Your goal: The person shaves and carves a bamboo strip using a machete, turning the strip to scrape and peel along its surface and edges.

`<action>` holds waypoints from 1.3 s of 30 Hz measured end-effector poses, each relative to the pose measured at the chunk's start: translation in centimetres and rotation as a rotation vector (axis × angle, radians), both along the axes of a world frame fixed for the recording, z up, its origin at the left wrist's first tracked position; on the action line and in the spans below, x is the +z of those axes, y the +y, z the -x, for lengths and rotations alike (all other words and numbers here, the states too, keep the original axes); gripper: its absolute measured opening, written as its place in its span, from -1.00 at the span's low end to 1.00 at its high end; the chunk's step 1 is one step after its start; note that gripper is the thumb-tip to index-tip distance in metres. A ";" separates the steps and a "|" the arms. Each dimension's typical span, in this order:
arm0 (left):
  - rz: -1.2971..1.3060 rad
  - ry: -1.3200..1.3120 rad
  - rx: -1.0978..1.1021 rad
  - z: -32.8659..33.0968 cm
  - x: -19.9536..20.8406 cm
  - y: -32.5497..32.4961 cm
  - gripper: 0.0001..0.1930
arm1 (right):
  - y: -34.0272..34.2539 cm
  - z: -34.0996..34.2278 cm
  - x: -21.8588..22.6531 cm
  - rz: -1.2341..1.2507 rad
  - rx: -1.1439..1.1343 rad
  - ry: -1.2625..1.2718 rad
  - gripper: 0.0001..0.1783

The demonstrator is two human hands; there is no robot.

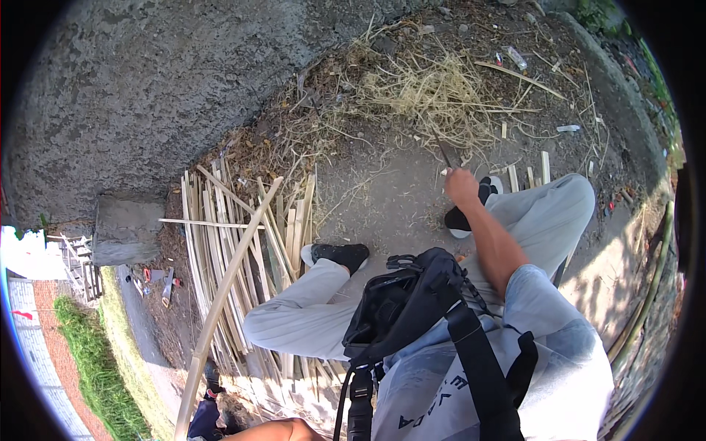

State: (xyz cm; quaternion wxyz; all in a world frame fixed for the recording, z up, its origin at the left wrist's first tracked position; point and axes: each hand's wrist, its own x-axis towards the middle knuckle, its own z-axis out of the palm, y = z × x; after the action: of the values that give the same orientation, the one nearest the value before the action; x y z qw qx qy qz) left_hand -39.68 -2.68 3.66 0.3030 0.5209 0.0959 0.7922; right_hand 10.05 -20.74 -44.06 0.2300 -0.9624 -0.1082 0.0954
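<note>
Right hand (462, 187), closed round a dark knife (445, 151), aims it toward eleven o'clock, probably sparing the legs (548, 209); left hand's out of view, grip untellable. Long strip (222, 295) slants at eight o'clock.

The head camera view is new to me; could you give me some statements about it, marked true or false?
1. The right hand grips a dark blade. True.
2. The pale shavings are packed in a box. False: they lie loose on the ground.
3. A long curved strip lies across the straight strips. True.
4. The shoes are entirely white. False: the shoes have black uppers.
</note>
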 end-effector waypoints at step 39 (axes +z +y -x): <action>0.007 -0.120 0.051 2.3 -0.7 0.9 -0.64 | 1.5 -20.7 10.5 0.752 0.728 0.218 -0.55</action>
State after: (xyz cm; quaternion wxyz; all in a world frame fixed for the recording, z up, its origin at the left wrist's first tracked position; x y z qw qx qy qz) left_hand -41.94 -1.79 2.96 0.2897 0.4687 0.0934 0.8292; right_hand 30.79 -19.20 -33.52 -0.1688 -0.8631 -0.3688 0.3008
